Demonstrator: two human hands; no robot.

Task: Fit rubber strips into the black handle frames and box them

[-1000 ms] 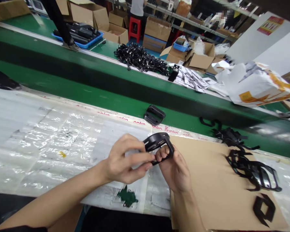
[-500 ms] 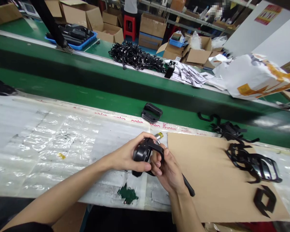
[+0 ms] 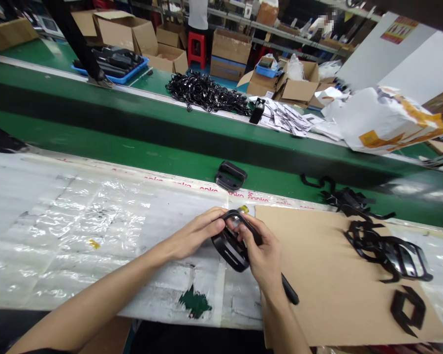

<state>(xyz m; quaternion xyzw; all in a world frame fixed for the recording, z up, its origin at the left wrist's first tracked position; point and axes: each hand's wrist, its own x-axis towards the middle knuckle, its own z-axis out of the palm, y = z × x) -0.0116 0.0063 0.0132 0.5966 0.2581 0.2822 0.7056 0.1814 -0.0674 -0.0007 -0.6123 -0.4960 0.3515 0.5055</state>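
Note:
A black plastic bracket (image 3: 231, 250) with a rounded, slotted base and a curved arm is held up between both hands above the covered bench. My left hand (image 3: 201, 228) is closed on its upper left edge, thumb on top. My right hand (image 3: 264, 248) grips the curved arm from the right. Through that same hand runs a small hammer-like tool (image 3: 291, 290). Its black handle sticks out below the palm, and a metal head wrapped in yellow tape shows beyond the fingers. Part of the tool is hidden by the hand and the bracket.
Another black bracket (image 3: 231, 176) lies at the bench's far edge. A cardboard sheet (image 3: 299, 265) on the right bears several black frames (image 3: 387, 250) and an angular black part (image 3: 408, 310). Behind the green ledge are tangled black cables (image 3: 206, 92), papers (image 3: 286, 117) and a white bag (image 3: 387, 120).
The bracket has been turned in the hands, so its slotted base now faces down toward me. My left thumb has shifted up to its top edge. The tool stays in my right hand.

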